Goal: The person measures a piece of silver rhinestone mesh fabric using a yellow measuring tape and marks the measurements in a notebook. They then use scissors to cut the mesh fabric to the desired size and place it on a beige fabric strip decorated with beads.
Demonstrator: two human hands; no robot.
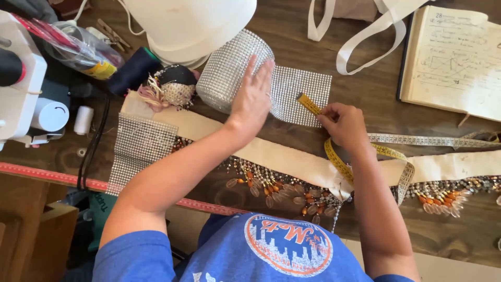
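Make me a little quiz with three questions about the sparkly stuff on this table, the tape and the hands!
1. Where does the left hand rest?
A. on the silver rhinestone mesh roll
B. on the open notebook
C. on the white thread spool

2. What colour is the soft measuring tape?
A. blue
B. yellow
C. green

3. How is the right hand holding the tape?
A. flat palm on it
B. not touching it
C. pinching it by the flat rhinestone mesh sheet

Answers: 1 A, its palm lies on the roll's side. 2 B, the tape shows yellow. 3 C, fingertips close on the tape's end.
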